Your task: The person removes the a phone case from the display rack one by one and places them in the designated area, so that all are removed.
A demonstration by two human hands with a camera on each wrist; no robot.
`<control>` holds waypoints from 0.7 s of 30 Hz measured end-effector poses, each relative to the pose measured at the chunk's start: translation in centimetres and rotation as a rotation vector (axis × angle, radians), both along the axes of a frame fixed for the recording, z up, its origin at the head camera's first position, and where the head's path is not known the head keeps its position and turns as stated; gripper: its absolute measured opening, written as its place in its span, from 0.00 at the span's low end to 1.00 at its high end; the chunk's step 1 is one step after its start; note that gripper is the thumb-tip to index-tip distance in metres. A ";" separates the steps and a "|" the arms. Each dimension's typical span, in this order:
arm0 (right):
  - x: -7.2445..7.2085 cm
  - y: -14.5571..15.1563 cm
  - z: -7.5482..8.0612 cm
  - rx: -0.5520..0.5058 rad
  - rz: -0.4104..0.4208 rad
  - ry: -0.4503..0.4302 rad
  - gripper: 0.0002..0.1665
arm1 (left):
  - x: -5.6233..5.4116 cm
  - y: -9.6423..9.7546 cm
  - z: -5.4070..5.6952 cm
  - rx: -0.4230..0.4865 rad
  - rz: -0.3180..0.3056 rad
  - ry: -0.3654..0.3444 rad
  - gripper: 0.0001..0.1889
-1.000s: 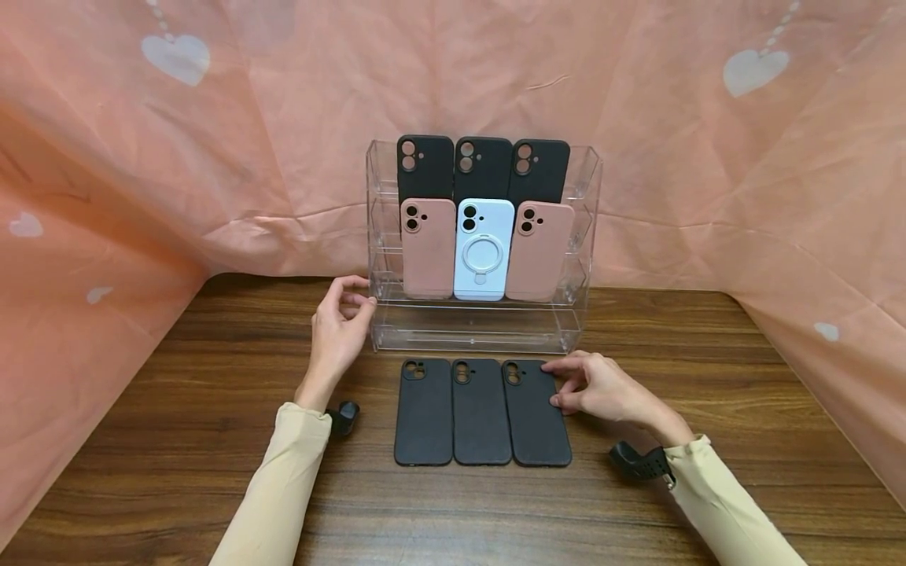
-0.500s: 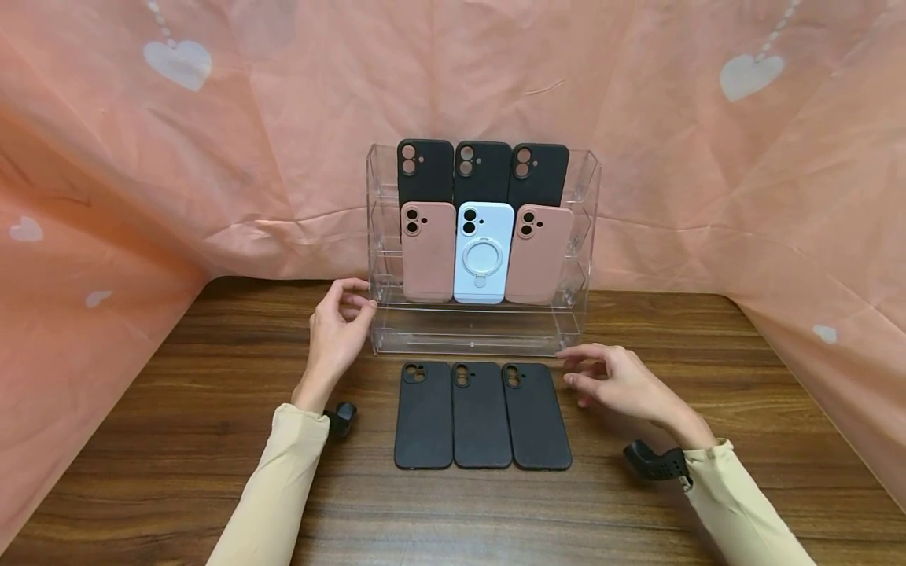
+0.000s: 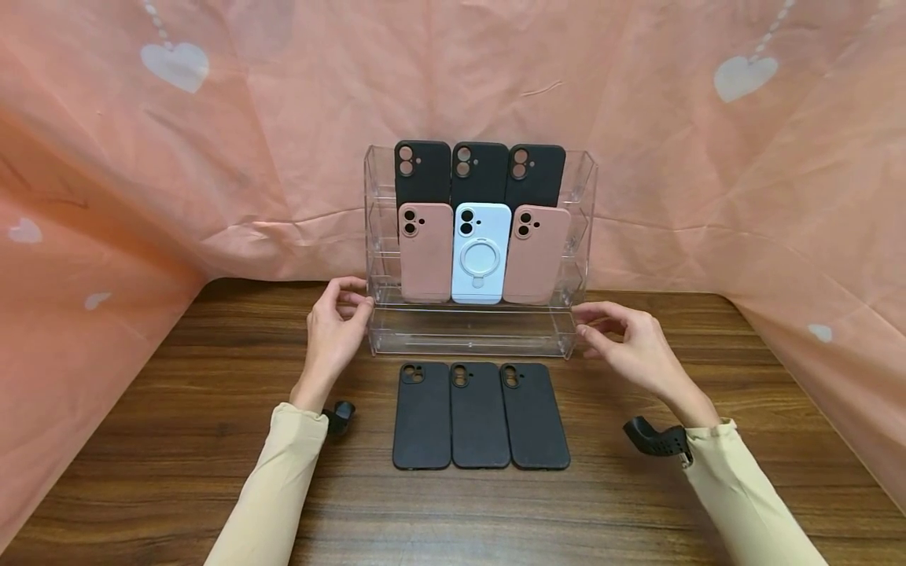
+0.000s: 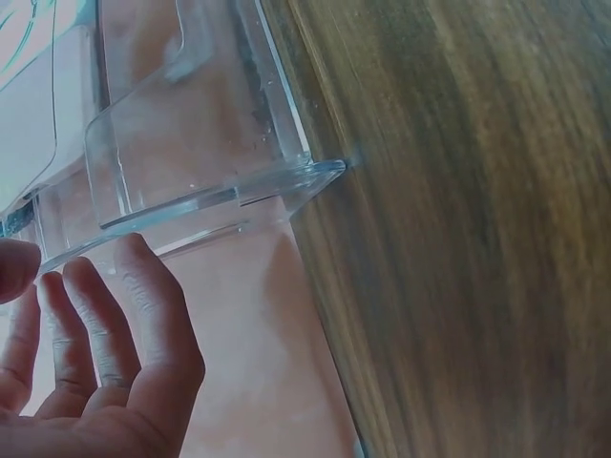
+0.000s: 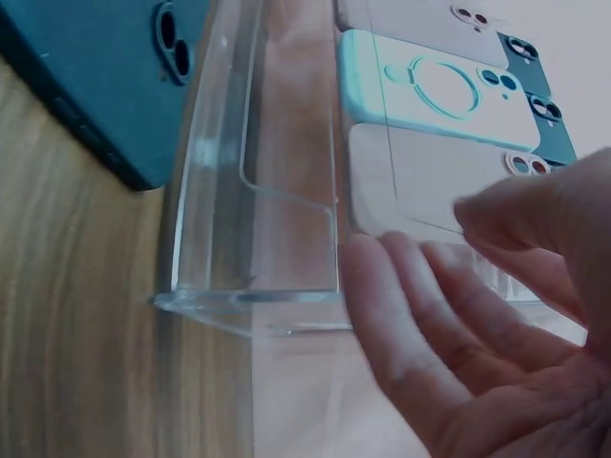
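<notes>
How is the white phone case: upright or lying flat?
Upright: the white phone case stands in the clear rack, its camera end uppermost.

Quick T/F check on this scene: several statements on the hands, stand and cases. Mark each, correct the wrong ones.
1. The left hand and right hand are at opposite sides of the clear stand. True.
2. Three flat black cases lie on the table in front of the stand. True.
3. The right hand holds one of those cases. False: all three lie on the table, apart from it.
4. Those three cases are stacked. False: they lie side by side.
5. The white case stands between two pink cases. True.
6. The stand's upper row is pink. False: it shows three upper black cases; the pink ones are in front, lower.
</notes>
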State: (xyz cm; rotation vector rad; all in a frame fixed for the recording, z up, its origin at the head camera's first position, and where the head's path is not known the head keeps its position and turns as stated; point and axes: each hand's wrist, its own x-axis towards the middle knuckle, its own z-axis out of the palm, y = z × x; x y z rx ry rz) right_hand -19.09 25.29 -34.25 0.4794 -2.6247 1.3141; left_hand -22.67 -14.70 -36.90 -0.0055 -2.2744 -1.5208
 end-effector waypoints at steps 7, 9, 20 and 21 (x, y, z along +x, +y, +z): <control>-1.5 -0.8 0.7 -0.120 -0.038 0.176 0.18 | 0.0 0.2 -0.2 -0.017 0.012 -0.002 0.13; -2.0 -1.1 1.0 -0.172 -0.035 0.217 0.19 | 0.0 0.2 -0.2 -0.017 0.016 0.001 0.13; -4.1 -2.3 2.3 -0.282 -0.071 0.299 0.27 | 0.1 0.3 -0.3 -0.051 0.058 -0.003 0.13; -4.3 -2.3 2.3 -0.290 -0.069 0.303 0.28 | 0.1 0.4 -0.3 -0.051 0.062 0.002 0.12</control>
